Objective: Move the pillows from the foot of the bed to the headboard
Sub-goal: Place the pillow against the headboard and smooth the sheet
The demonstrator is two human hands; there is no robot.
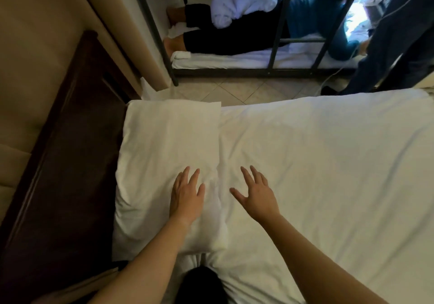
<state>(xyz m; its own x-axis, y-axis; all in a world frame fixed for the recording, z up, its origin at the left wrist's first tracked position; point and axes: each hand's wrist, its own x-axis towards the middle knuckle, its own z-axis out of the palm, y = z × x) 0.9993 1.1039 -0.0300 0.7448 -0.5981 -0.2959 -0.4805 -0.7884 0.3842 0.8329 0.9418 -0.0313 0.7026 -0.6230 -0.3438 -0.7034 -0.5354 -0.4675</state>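
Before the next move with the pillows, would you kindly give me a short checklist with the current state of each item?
1. Pillow lies against the dark wooden headboard: ok.
2. Left hand is flat on the pillow, gripping nothing: ok.
3. Right hand is open with fingers spread over the white sheet, holding nothing: ok.
4. Pillow is smooth: not ok, creases show near the left hand.
5. Second pillow at the headboard: cannot tell, only one pillow is plainly in view.
6. Foot of the bed free of pillows: cannot tell, it is out of view.
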